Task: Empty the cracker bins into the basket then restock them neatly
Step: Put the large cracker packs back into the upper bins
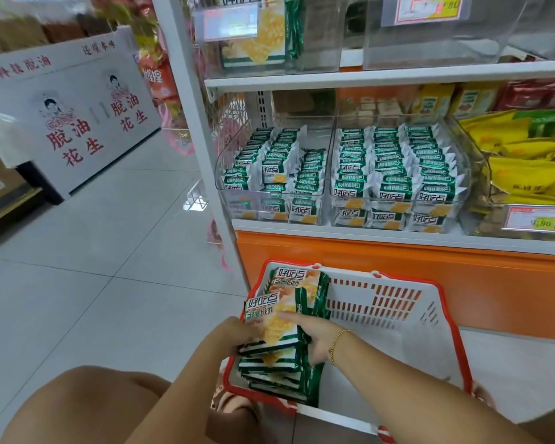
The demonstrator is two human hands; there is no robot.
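- Nearest container: a white slotted plastic shopping basket with a red rim [398, 310], on the pale tiled floor. Its left side holds a stack of flat green-and-white cracker packets [274, 366]. The top packet is tilted up. Another packet leans just beyond the fingertips, at the basket's far-left corner.
- Left hand [247, 331]: forearm reaches in from below, and the hand lies against the stack's left edge. The fingertips are blurred and partly hidden by the top packet, so the grip cannot be told.
- Right hand [318, 342]: the thumb lies flat across the top packet's face. The fingers curl down the stack's right side and grip it. A thin gold bead bracelet [337, 346] is on the wrist.
- Beyond the fingers: an orange base panel [478, 283], with a white shelf above it.
- Shelf, straight beyond the fingers: a clear plastic left bin [225, 169] with three upright rows of the same packets, the right-hand row sitting lower.
- Beside it, further right: a clear plastic right bin [462, 174], filled with three even rows.
- Furthest right of the fingers: a clear bin of yellow snack bags [526, 165] with a price tag [535, 219].
- Upper shelf: a clear bin with larger cracker packs [263, 40].
- Far left of the fingers: a white display case with red characters [77, 116].
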